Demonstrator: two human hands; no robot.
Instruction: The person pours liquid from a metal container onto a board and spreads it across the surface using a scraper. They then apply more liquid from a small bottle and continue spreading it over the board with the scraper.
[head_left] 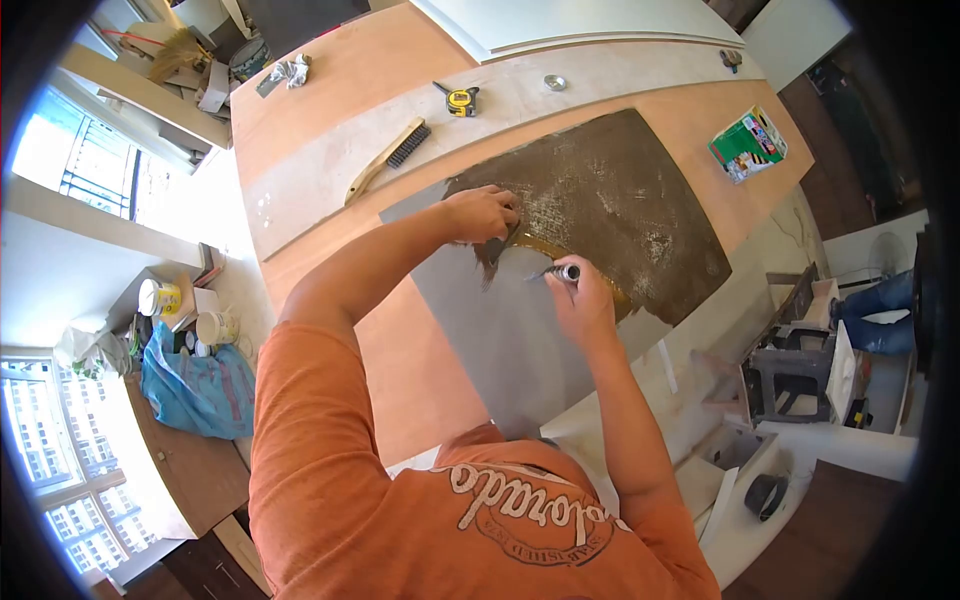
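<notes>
A grey sheet lies on the plywood table, its far part coated with dark brown glue. My left hand presses a small dark spreader onto the sheet at the glue's near edge. Just right of it, my right hand grips a small tube or can with a metal tip, tilted toward the wet glue line. Both arms reach out from my orange shirt.
On the table beyond lie a wire brush, a yellow tape measure, a metal cap, a rag and a green-white packet. A blue bag and pots sit left. Another person's legs are right.
</notes>
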